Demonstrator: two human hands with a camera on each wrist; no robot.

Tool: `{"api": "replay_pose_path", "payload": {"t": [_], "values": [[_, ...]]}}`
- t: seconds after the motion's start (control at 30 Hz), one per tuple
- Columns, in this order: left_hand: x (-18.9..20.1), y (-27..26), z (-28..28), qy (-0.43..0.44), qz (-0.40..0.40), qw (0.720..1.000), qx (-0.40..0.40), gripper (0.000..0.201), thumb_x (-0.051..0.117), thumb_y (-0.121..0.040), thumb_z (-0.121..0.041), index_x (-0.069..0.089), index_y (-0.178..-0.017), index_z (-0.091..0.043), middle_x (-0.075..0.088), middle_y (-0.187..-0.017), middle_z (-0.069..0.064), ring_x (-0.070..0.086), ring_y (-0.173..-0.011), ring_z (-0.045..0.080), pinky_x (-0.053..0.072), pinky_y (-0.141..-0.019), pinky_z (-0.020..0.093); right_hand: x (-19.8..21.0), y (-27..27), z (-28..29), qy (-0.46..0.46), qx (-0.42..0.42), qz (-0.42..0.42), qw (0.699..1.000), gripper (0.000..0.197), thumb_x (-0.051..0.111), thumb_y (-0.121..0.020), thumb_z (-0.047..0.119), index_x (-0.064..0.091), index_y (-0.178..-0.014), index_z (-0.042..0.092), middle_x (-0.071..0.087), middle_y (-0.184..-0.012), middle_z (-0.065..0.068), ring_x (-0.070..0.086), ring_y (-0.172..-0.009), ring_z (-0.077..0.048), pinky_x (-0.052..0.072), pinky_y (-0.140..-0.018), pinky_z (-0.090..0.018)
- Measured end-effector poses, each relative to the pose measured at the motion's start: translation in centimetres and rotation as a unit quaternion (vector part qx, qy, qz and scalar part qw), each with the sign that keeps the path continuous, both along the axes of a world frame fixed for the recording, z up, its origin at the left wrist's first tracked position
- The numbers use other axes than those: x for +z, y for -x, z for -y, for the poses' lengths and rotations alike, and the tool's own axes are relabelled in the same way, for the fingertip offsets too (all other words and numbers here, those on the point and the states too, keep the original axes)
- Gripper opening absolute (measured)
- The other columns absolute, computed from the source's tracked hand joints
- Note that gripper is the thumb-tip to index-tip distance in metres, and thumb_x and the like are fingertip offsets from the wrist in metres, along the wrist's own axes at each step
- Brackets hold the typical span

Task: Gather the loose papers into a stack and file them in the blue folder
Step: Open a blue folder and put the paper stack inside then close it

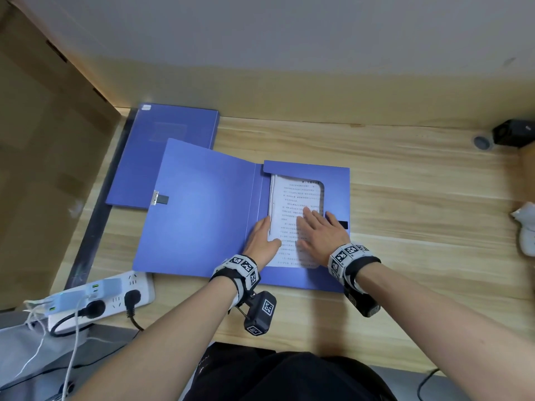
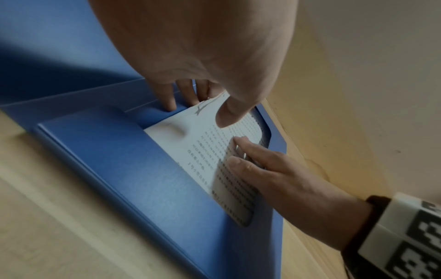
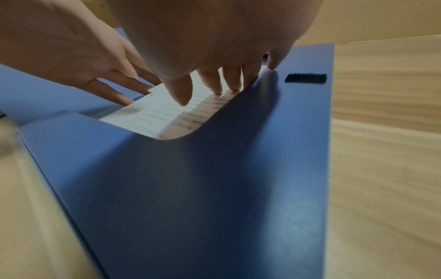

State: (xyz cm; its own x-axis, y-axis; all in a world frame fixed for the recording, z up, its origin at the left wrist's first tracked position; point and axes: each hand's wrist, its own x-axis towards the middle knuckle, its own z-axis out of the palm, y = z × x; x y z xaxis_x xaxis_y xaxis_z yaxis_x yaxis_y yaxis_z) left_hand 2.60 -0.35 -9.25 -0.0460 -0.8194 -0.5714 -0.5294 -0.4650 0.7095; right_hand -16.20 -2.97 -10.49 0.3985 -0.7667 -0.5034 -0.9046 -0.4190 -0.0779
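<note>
The blue folder lies open on the wooden desk, its lid flat to the left. The stack of printed papers lies in its right half, under the cut-out flap. My left hand is at the stack's left edge, with straight fingers against that edge and the thumb on the top sheet. In the left wrist view the thumb presses the papers. My right hand lies flat on the page. Its fingertips rest on the papers beside the flap.
A second, shut blue folder lies behind on the left. A power strip with plugs and cables sits at the front left. A black device and a white object are at the right edge. A brown panel stands on the left.
</note>
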Motion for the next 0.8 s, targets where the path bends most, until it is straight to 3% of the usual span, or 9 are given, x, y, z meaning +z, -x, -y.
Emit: {"api": "replay_pose_path", "payload": {"t": [0.1, 0.2, 0.27, 0.33, 0.43, 0.57, 0.63, 0.7, 0.8], "values": [[-0.2, 0.0, 0.1, 0.013, 0.012, 1.000, -0.010, 0.059, 0.050, -0.082, -0.014, 0.042, -0.139, -0.024, 0.043, -0.144, -0.005, 0.042, -0.132, 0.017, 0.037, -0.104, 0.032, 0.0, -0.3, -0.2, -0.003, -0.010, -0.006, 1.000, 0.065, 0.026, -0.101, 0.049, 0.008, -0.157, 0.020, -0.003, -0.166, -0.004, 0.008, -0.153, -0.022, 0.002, -0.122, -0.046], [-0.2, 0.0, 0.0, 0.022, 0.023, 0.999, -0.020, 0.054, 0.048, -0.078, -0.019, 0.046, -0.133, -0.021, 0.047, -0.138, -0.003, 0.045, -0.128, 0.020, 0.042, -0.104, 0.037, 0.1, -0.2, 0.0, -0.012, -0.020, 0.010, 1.000, 0.065, 0.030, -0.100, 0.046, 0.011, -0.157, 0.020, -0.001, -0.166, -0.003, 0.008, -0.153, -0.021, 0.003, -0.122, -0.045], [-0.6, -0.2, 0.2, 0.047, 0.045, 0.998, -0.021, 0.050, 0.047, -0.076, -0.021, 0.047, -0.126, -0.015, 0.049, -0.133, 0.002, 0.046, -0.125, 0.025, 0.042, -0.104, 0.043, 0.1, 0.2, 0.0, 0.010, -0.038, 0.059, 0.997, 0.064, 0.036, -0.099, 0.041, 0.017, -0.156, 0.018, 0.005, -0.166, -0.004, 0.009, -0.153, -0.023, 0.009, -0.123, -0.045], [-1.0, -0.4, 0.7, 0.063, 0.063, 0.996, -0.029, 0.046, 0.051, -0.080, -0.016, 0.045, -0.124, -0.008, 0.046, -0.135, 0.007, 0.042, -0.127, 0.028, 0.037, -0.108, 0.041, 0.1, 0.9, -0.2, 0.051, -0.063, 0.100, 0.992, 0.065, 0.039, -0.095, 0.035, 0.023, -0.154, 0.012, 0.013, -0.164, -0.010, 0.015, -0.151, -0.029, 0.020, -0.121, -0.047], [-0.8, -0.3, 1.1, 0.048, 0.029, 0.998, 0.021, 0.043, 0.052, -0.082, -0.015, 0.048, -0.125, -0.006, 0.048, -0.135, 0.011, 0.044, -0.129, 0.032, 0.038, -0.105, 0.037, -0.3, 2.4, -1.2, 0.089, -0.138, 0.104, 0.981, 0.070, 0.030, -0.089, 0.039, 0.030, -0.151, 0.006, 0.019, -0.162, -0.017, 0.018, -0.150, -0.034, 0.024, -0.119, -0.048], [-0.3, -0.4, 1.5, -0.020, -0.013, 0.991, 0.134, 0.065, 0.050, -0.087, -0.020, 0.031, -0.147, -0.005, 0.034, -0.153, 0.012, 0.035, -0.141, 0.029, 0.031, -0.115, 0.045, 0.0, 3.2, -1.3, 0.059, -0.251, 0.105, 0.960, 0.072, 0.043, -0.098, 0.036, 0.013, -0.155, 0.002, 0.001, -0.164, -0.018, 0.007, -0.152, -0.032, 0.012, -0.123, -0.037], [-0.5, -0.5, 0.9, -0.022, -0.005, 0.988, 0.154, 0.065, 0.047, -0.078, -0.027, 0.040, -0.139, -0.005, 0.043, -0.146, 0.014, 0.045, -0.132, 0.034, 0.038, -0.109, 0.050, -0.1, 3.3, -1.8, 0.011, -0.298, 0.128, 0.946, 0.078, 0.046, -0.098, 0.035, 0.003, -0.155, 0.004, -0.005, -0.165, -0.015, 0.017, -0.150, -0.032, 0.024, -0.118, -0.037], [-0.3, -0.1, -1.6, -0.023, -0.013, 0.995, 0.092, 0.053, 0.047, -0.075, -0.026, 0.050, -0.125, -0.009, 0.050, -0.134, 0.011, 0.052, -0.119, 0.032, 0.045, -0.101, 0.046, -0.5, 3.3, -5.8, -0.009, -0.357, 0.128, 0.925, 0.084, 0.047, -0.097, 0.039, -0.002, -0.155, 0.006, -0.004, -0.165, -0.012, 0.028, -0.145, -0.035, 0.034, -0.113, -0.041], [-0.4, 0.8, -2.2, -0.017, -0.031, 0.997, 0.064, 0.045, 0.049, -0.078, -0.020, 0.054, -0.123, -0.014, 0.052, -0.127, 0.005, 0.054, -0.114, 0.026, 0.047, -0.095, 0.037, -1.3, 3.1, -6.9, -0.022, -0.374, 0.134, 0.918, 0.088, 0.046, -0.096, 0.044, -0.007, -0.155, 0.006, -0.004, -0.165, -0.012, 0.026, -0.146, -0.034, 0.035, -0.113, -0.041]]}}
